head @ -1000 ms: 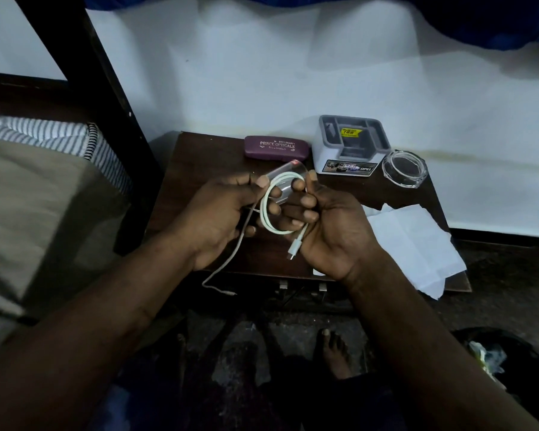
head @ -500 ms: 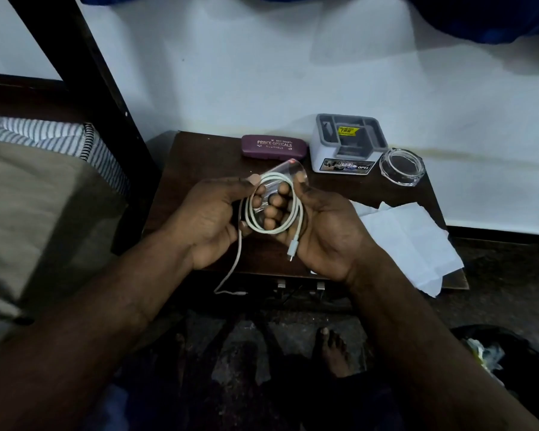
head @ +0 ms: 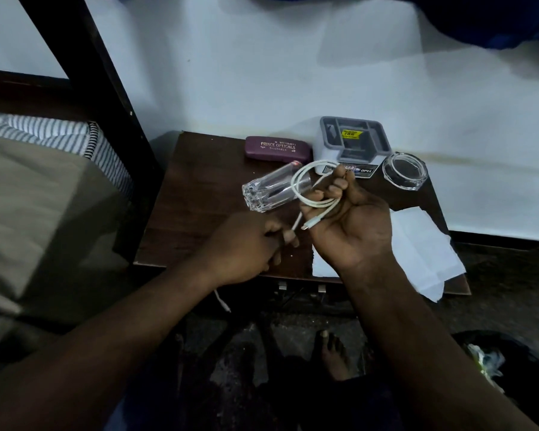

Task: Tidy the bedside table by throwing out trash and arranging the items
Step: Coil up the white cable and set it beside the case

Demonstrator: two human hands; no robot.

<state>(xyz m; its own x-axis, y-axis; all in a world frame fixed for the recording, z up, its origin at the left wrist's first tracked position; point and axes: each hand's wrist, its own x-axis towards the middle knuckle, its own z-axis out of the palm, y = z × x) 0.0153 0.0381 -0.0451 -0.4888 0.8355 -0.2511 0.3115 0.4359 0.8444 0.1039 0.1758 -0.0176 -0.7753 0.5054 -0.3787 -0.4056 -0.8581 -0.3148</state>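
Observation:
A white charging cable (head: 305, 185) is looped around the fingers of my right hand (head: 349, 222), which is raised palm-up over the brown bedside table (head: 199, 194). My left hand (head: 246, 247) pinches the cable's trailing length lower down, its free end hanging below the table's front edge. A clear drinking glass (head: 271, 191) lies on its side just behind the loop. At the back stand a maroon spectacle case (head: 277, 148), a grey-and-white organiser box (head: 349, 144) and a clear glass ashtray (head: 405, 171). White tissue paper (head: 423, 250) lies at the right.
A bed with a striped mattress (head: 44, 135) and dark post (head: 84, 73) stands left. A dark bin (head: 504, 359) holding trash sits on the floor at the lower right. The white wall runs behind the table. My bare foot (head: 333, 356) rests on the floor.
My left hand has dropped away from the loop toward the table's front, pulling the cable taut. My right hand keeps the coil, and the lying glass is now uncovered.

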